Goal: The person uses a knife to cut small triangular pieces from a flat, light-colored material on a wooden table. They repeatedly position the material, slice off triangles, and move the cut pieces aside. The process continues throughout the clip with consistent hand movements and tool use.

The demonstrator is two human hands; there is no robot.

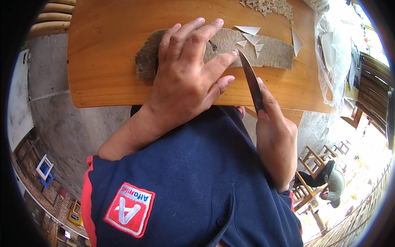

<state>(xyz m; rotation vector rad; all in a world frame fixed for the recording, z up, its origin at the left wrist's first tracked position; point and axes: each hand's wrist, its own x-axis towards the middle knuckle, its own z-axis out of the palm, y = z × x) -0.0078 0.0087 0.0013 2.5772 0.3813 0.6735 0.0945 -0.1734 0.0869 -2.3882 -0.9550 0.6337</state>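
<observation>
My left hand (185,66) lies with its fingers spread across a worn wooden board (273,51). Its index fingertip presses the board right beside the tip of a knife (251,78). The knife's handle is in my right hand (276,131), fingers closed around it, and the dark blade points away from me. Several thin, cream-white triangular pieces (253,39) lie on the board just beyond the blade tip. Whether a small piece sits under my left fingertip cannot be made out.
The board rests on an orange-brown wooden table (111,57). A heap of small pale triangles (271,7) lies at its far right, near a larger white piece (296,41). A clear plastic bag (329,53) hangs over the right edge. Another person (334,183) is bent over beside wooden stools at lower right.
</observation>
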